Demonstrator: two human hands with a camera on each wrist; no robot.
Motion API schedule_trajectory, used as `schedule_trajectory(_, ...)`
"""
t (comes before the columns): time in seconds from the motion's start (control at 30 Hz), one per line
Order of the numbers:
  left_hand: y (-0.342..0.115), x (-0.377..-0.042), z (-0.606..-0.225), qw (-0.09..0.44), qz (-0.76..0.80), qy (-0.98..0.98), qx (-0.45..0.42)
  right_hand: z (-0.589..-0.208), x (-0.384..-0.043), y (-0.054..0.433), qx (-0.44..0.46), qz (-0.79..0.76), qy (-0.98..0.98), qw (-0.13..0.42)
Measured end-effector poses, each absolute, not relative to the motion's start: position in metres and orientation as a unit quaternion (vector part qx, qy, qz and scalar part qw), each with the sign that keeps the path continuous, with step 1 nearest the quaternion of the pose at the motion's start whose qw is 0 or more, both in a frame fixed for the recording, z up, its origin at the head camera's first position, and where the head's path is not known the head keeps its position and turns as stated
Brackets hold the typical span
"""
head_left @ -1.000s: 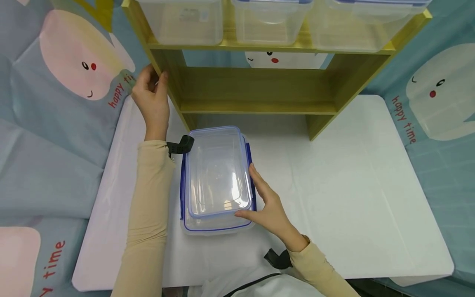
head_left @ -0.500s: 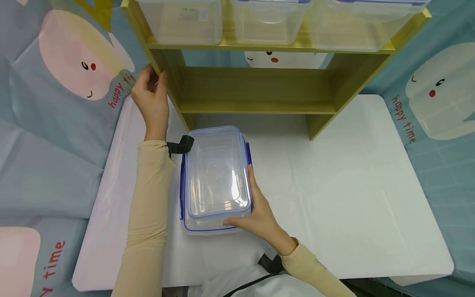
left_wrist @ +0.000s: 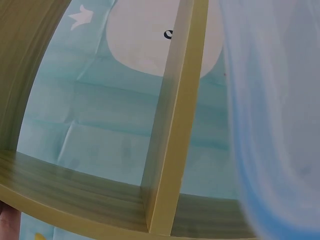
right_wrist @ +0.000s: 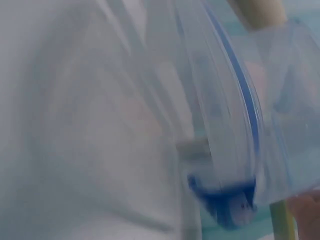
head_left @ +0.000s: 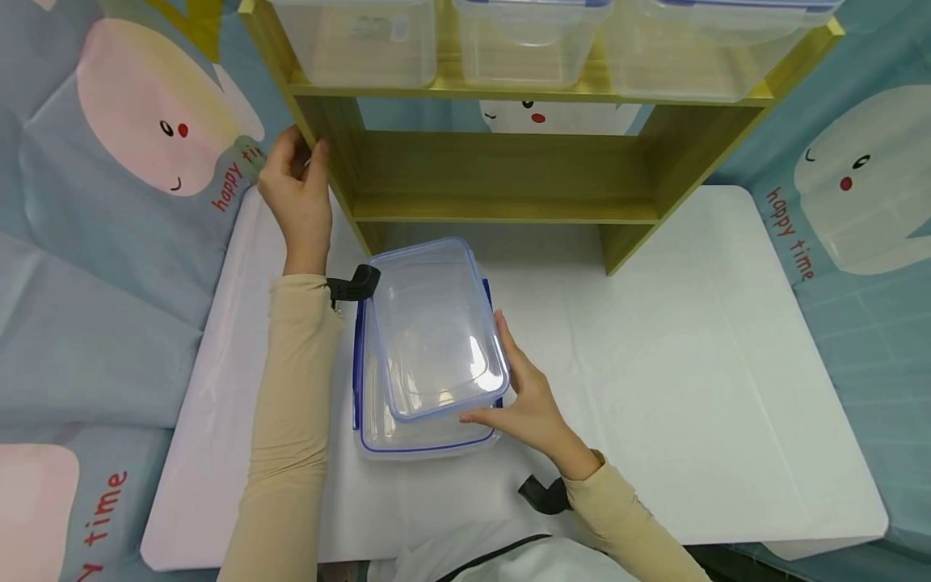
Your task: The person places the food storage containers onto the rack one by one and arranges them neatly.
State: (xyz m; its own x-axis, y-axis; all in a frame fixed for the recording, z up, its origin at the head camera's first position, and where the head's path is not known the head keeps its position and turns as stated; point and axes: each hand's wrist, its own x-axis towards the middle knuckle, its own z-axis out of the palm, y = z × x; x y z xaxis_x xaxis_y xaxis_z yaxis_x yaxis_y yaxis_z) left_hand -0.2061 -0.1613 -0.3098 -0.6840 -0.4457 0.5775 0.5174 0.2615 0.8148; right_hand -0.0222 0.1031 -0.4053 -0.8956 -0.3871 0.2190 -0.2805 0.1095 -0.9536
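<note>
Two clear plastic storage boxes are stacked on the white table. The upper box, with a pale blue rim, sits askew on the larger lower box, which has dark blue clips. My right hand holds the upper box at its near right corner, fingers along the side and thumb by the front edge. My left hand grips the left side panel of the yellow-green wooden shelf; its fingertips are hidden behind the panel. Blurred clear plastic and a blue clip fill much of the right wrist view.
Several clear boxes, among them a middle box, stand on the upper board of the shelf. The white table extends to the right. Patterned blue cloth hangs on both sides.
The upper box has turned, its near end swinging right and its far end rising slightly in view. My right hand has moved right with it. My left hand stays on the shelf.
</note>
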Motion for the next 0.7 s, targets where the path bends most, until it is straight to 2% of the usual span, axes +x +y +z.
schedule_trajectory(0.3,-0.16,-0.205,-0.308,0.394,-0.608,-0.689,-0.021,-0.409,-0.029,0.123,-0.236,-0.643,0.728,0.027)
schedule_trajectory(0.53,-0.16,-0.204,-0.307,0.389,-0.62,-0.681,-0.01,-0.421,-0.034,0.119,-0.21,-0.656,0.722,0.073)
schedule_trajectory(0.7,-0.159,-0.205,-0.307,0.393,-0.615,-0.684,-0.013,-0.425,-0.037,0.111,-0.204,-0.646,0.732,0.074)
